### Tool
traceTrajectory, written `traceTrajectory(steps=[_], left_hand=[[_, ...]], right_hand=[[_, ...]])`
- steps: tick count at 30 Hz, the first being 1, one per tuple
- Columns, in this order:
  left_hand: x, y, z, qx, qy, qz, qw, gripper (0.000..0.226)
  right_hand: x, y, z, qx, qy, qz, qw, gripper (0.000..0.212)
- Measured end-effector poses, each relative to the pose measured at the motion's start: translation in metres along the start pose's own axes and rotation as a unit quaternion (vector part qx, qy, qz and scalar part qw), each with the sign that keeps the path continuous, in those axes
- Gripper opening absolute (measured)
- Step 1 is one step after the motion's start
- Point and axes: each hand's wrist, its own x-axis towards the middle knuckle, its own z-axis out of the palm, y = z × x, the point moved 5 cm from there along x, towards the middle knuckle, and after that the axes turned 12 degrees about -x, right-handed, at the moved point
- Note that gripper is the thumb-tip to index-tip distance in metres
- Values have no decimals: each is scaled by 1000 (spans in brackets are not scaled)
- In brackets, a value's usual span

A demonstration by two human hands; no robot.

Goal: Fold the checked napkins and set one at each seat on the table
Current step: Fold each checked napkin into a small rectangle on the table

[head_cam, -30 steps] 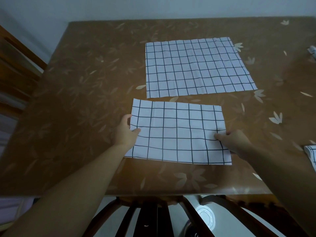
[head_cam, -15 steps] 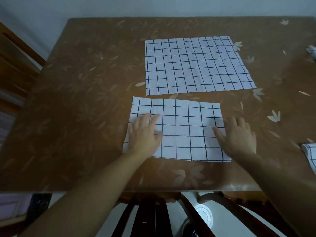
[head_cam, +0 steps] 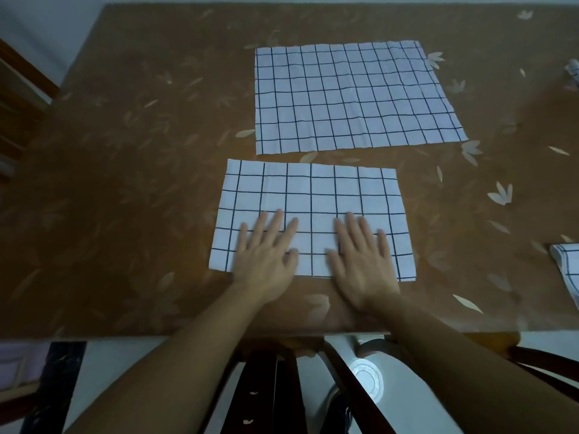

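A white checked napkin folded in half (head_cam: 313,195) lies near the front edge of the brown table (head_cam: 141,183). My left hand (head_cam: 266,255) rests flat on its lower left part, fingers spread. My right hand (head_cam: 363,261) lies flat on its lower right part, also with fingers apart. The two hands are close together near the napkin's middle. Neither hand grips anything. Beyond it, a larger unfolded checked napkin (head_cam: 354,95) is spread flat.
A folded checked napkin (head_cam: 567,267) shows partly at the right edge, and a bit of another (head_cam: 573,68) at the far right. A dark wooden chair (head_cam: 282,386) stands below the table's front edge. Another chair (head_cam: 18,98) is at the left.
My hands let go of the folded napkin's side edges, flattened onto it, and slid inward toward each other along its lower half.
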Motion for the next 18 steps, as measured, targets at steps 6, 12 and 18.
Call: traceTrajectory(steps=[6,12,18], left_hand=[[-15,-78,-18,3,7,-93,996,59],[-21,-29,-28,32,57,-21,998,56],[-29,47,-14,-25,49,77,995,37]], right_hand=[[-19,65,0,-36,-29,64,997,69],[-36,55,-20,-52,68,-90,992,65],[-41,43,-31,-58,182,-232,954,26]])
